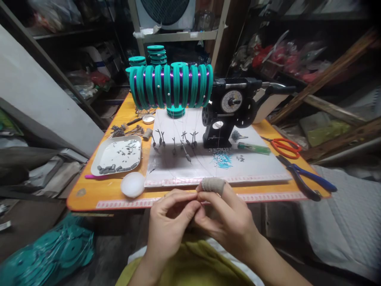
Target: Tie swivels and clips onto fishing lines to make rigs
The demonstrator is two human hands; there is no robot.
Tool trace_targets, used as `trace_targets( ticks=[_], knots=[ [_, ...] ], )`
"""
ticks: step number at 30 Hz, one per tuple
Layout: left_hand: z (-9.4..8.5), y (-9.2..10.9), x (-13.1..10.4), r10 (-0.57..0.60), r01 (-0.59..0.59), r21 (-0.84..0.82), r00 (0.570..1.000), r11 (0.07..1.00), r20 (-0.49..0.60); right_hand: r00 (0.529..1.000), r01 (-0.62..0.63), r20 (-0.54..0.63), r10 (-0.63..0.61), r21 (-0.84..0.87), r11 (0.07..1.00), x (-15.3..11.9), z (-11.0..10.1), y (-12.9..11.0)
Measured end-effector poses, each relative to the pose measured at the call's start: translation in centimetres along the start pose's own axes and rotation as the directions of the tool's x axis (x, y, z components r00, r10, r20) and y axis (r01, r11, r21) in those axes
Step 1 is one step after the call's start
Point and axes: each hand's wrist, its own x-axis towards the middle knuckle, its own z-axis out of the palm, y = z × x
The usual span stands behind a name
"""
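My left hand (pixel 171 218) and my right hand (pixel 224 212) meet fingertip to fingertip just in front of the table edge. Both are pinched closed; what lies between the fingertips is too small to make out. A grey wrap (pixel 213 185) covers one finger of my right hand. Beyond them, a black winding machine (pixel 218 133) stands on a white board (pixel 175 167) and bears a row of teal spools (pixel 171 85) wound with purple wire. Thin wires hang from the spools, with small dark weights (pixel 188 157) at their lower ends.
On the orange table (pixel 85 180) are a white tray (pixel 119 161) of grey pieces, a white round dish (pixel 132 184), orange scissors (pixel 287 148), blue-handled pliers (pixel 315 178), a green tube (pixel 254 148) and blue-white bits (pixel 222 159). A teal bag (pixel 56 248) lies at lower left.
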Motion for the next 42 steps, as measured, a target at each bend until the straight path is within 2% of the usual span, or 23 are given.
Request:
trace_targets(
  ticks=[2,5,8,10,14,19,23,27,32,36,42],
  knots=[
    [0.1,0.0,0.1,0.003,-0.003,-0.025,1.0,1.0,-0.005,0.996,0.089,-0.027,-0.091,-0.047,0.995,0.0,0.2,0.2],
    [0.4,-0.1,0.1,0.085,-0.086,-0.003,0.995,0.996,-0.052,0.983,0.164,-0.064,-0.17,-0.095,0.982,0.0,0.5,0.3],
    [0.8,-0.4,-0.4,0.198,-0.187,0.09,0.973,0.978,-0.12,0.981,0.165,-0.09,-0.175,-0.112,0.98,-0.1,0.7,0.2],
    [1.0,-0.5,-0.7,0.231,-0.211,0.141,0.961,0.967,-0.15,0.982,0.147,-0.105,-0.159,-0.112,0.983,-0.3,0.8,0.1],
    [1.0,-0.3,-1.2,0.199,-0.176,0.184,0.973,0.967,-0.114,0.986,0.106,-0.12,-0.118,-0.104,0.989,-0.9,0.9,0.0],
    [0.7,0.5,-1.3,0.086,-0.073,0.168,0.994,0.983,-0.071,0.99,0.064,-0.12,-0.074,-0.079,0.995,-1.3,0.8,0.1],
    [0.6,0.9,-1.2,0.045,-0.041,0.128,0.998,0.991,-0.033,0.99,0.073,-0.118,-0.082,-0.074,0.995,-1.4,0.8,0.2],
    [0.9,1.0,-1.0,0.063,-0.061,0.121,0.998,0.991,-0.019,0.982,0.144,-0.111,-0.155,-0.102,0.984,-1.6,0.9,0.4],
    [1.5,0.7,-0.8,0.157,-0.15,0.075,0.982,0.986,-0.107,0.972,0.157,-0.16,-0.175,-0.122,0.98,-1.9,1.4,0.8],
    [2.0,0.2,-0.7,0.265,-0.253,0.094,0.95,0.963,-0.165,0.967,0.146,-0.187,-0.173,-0.149,0.978,-2.1,1.7,1.1],
    [1.9,0.1,-0.7,0.389,-0.359,0.177,0.904,0.916,-0.176,0.973,0.129,-0.178,-0.146,-0.104,0.986,-1.6,1.4,0.8]
  ],
)
